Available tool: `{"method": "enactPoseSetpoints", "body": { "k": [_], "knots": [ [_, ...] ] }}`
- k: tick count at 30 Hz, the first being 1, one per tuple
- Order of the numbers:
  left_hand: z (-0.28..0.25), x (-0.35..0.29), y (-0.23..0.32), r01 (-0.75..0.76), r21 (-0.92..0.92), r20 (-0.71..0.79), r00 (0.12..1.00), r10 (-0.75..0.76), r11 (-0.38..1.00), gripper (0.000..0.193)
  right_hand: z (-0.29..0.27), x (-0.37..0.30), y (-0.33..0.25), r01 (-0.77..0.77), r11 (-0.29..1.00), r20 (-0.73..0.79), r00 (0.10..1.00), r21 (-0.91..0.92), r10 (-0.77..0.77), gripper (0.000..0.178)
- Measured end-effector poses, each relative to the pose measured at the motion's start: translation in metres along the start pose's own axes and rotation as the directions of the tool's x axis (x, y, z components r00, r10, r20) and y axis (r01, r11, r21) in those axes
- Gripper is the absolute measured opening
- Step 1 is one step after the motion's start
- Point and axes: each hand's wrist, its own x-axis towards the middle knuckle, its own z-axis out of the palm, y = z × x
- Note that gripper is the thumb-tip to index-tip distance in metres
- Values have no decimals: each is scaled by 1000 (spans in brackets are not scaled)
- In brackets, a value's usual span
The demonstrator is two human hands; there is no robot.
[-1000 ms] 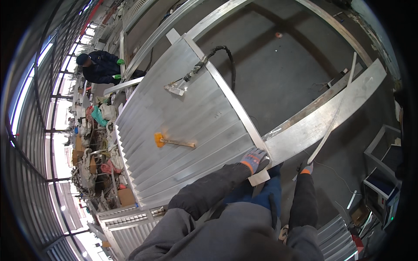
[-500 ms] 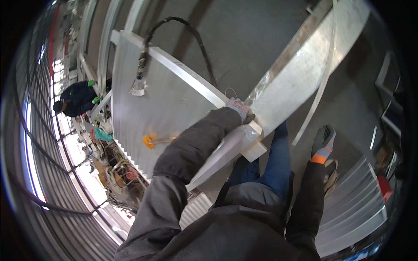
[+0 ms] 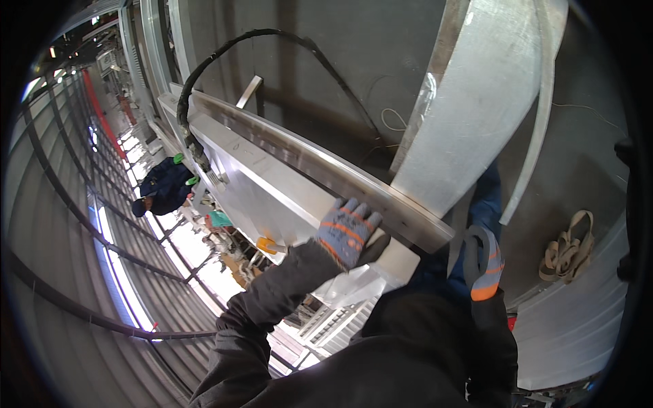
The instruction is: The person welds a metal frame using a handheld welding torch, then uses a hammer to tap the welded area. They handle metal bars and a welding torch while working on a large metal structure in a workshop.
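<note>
My left hand (image 3: 347, 233), in a grey glove with orange stripes, lies on the top edge of a large metal panel (image 3: 253, 163), fingers stretched and slightly spread. The panel now stands steeply tilted, showing its thick frame edge. Along its far side runs a long metal rail (image 3: 320, 166), close to the fingertips. My right hand (image 3: 484, 264), in a matching glove with an orange cuff, hangs off to the right beside my leg. Its fingers are loosely bent and apart, with nothing seen in them. A dark cable (image 3: 272, 32) arches over the panel's far end.
A wide metal beam (image 3: 479, 95) slants away at the upper right, with a pale strip (image 3: 534, 146) alongside. A beige strap (image 3: 568, 251) lies on the floor near a ribbed sheet (image 3: 575, 323). Another person (image 3: 165, 185) with green gloves stands at the far left.
The panel has tipped up from lying flatter, and its frame edge now faces me. My left hand has shifted its place along that edge. The view has turned, and my right hand appears closer in.
</note>
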Motion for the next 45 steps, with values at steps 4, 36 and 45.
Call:
{"method": "enactPoseSetpoints", "body": {
  "k": [4,36,45],
  "knots": [
    [-4,-20,8,-70,-75,-201,978,54,995,36,19,0,6,44,999,23,999,31,-45,21],
    [50,29,3,-11,-158,-92,996,-3,987,23,332,276,-196,640,569,704,695,-516,-142,32],
    [56,42,-18,39,-181,-185,980,-73,983,26,-9,74,-115,333,856,177,942,-395,-285,28]
  ]
}}
